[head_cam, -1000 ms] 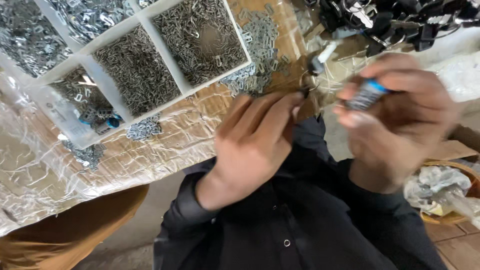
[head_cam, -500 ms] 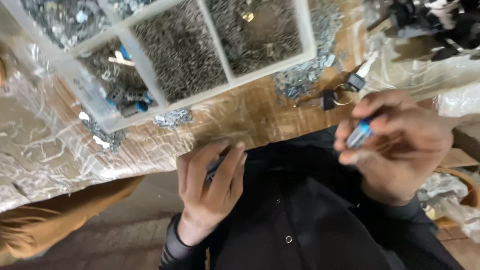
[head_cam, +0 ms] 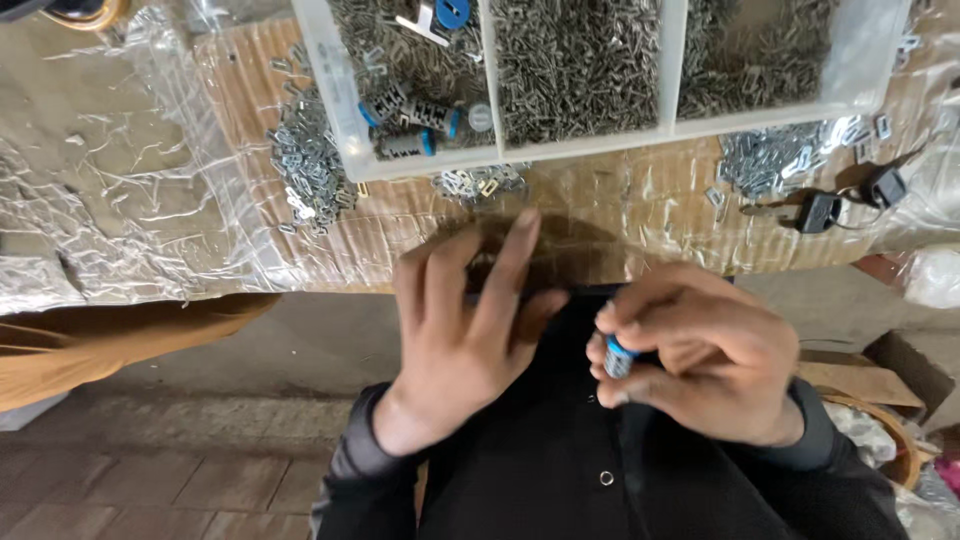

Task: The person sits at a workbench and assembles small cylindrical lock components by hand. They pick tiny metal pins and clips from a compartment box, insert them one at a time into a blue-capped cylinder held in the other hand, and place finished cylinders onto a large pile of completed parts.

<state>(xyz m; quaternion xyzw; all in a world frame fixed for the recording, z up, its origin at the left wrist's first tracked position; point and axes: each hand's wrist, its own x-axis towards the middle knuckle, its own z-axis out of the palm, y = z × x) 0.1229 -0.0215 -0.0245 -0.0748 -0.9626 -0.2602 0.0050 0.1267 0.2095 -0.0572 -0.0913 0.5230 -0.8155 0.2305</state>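
Item: small metal cylinder with blue band [head_cam: 618,356], pinched end-on between thumb and fingertips of the right hand [head_cam: 705,365], held close to the body over the dark shirt, just below the near edge of the worktop [head_cam: 120,230]. Grip: clenched round the cylinder.

Left hand [head_cam: 468,335]: fingers spread, palm down, at the near edge of the worktop; whether anything lies under it cannot be told.

Change: half a second ago the left hand hung lower, in front of the shirt; now it has come up to the worktop edge, while the right hand has drawn the cylinder in from beside the worktop toward the chest. Judged: the cylinder remains the piece in work, both hands closing in on it.

Containers: white compartment tray [head_cam: 578,145] along the far edge, three cells of small grey metal bits; left cell also holds like cylinders with blue ends [head_cam: 412,112]. Loose metal bits [head_cam: 305,165] heaped at the tray's left corner. Black-headed keys [head_cam: 835,208] toward the right edge. No readable labels
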